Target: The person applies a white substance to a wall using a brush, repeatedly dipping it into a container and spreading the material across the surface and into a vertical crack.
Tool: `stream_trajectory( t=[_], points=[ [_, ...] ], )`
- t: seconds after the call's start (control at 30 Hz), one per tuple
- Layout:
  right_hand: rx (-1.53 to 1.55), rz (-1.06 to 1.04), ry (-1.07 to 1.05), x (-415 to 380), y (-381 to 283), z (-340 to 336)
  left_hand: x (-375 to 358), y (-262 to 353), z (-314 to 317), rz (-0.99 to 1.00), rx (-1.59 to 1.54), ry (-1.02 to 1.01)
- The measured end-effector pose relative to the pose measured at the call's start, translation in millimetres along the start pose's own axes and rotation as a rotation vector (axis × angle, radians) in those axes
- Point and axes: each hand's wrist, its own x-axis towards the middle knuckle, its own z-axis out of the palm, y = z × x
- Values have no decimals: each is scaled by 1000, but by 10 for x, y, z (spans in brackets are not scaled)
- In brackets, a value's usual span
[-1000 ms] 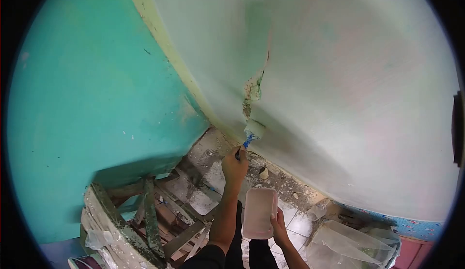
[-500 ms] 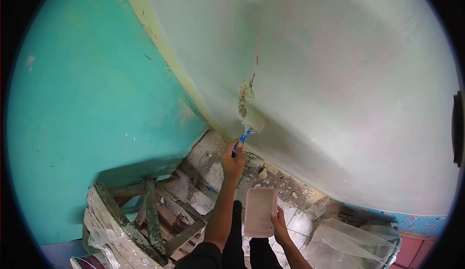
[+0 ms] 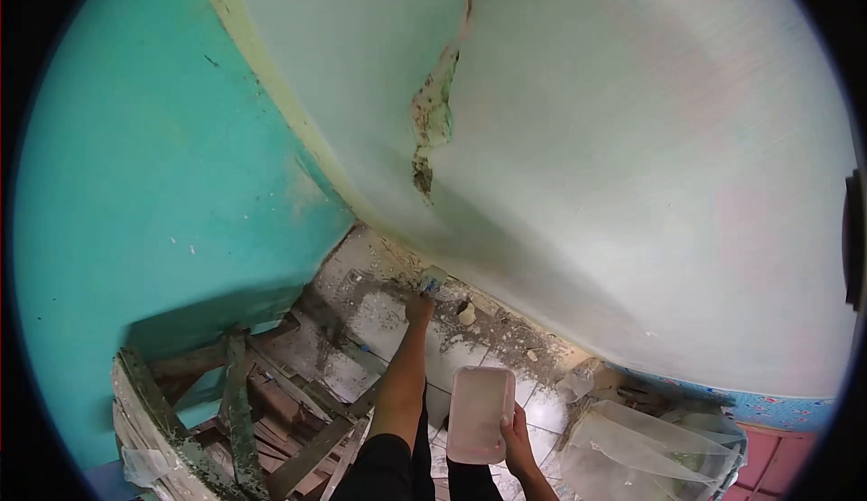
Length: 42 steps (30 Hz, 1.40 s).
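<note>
My left hand [image 3: 419, 308] reaches down and forward, low by the foot of the pale wall [image 3: 578, 158], its fingers closed around a paintbrush [image 3: 433, 278] with a blue handle. The brush head points at the corner where wall and littered floor meet. Above it, a long patch of broken plaster [image 3: 435, 104] runs up the wall into a thin crack. In front of my legs, my right hand [image 3: 517, 440] grips the right side of a shallow rectangular plastic container [image 3: 481, 414]. A pale, milky colour shows inside it.
A worn wooden frame [image 3: 237, 411] stands at lower left against the turquoise wall [image 3: 172, 176]. Rubble and a pale chunk [image 3: 466, 313] lie along the wall's base. Translucent plastic sheeting [image 3: 646, 456] covers a heap at lower right, near a blue patterned strip [image 3: 777, 408].
My left hand has lowered the paintbrush from the broken plaster to the wall's base. The view has tilted upward and right slightly; the container stays in my right hand.
</note>
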Motion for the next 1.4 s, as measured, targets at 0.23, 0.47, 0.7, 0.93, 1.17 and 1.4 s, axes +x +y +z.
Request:
stream_trajectory(
  t=[0.23, 0.47, 0.7, 0.93, 1.17, 1.4],
  points=[
    [6, -1, 40, 6, 108, -87, -106, 701, -323, 88, 3, -52],
    [-4, -33, 19, -12, -49, -116, -1260, 1617, -1940, 399, -316, 101],
    [18, -64, 1, 33, -177, -70, -2002, 2303, -3026, 533, -727, 177],
    [39, -68, 18, 82, -49, -102, -1329, 1886, -2050, 580, -715, 15],
    [25, -25, 22, 40, -54, -175, -648, 548, -315, 418, -557, -19],
    [17, -19, 70, 100, 215, -339, -364, -23, 521, 178, -248, 54]
  ],
)
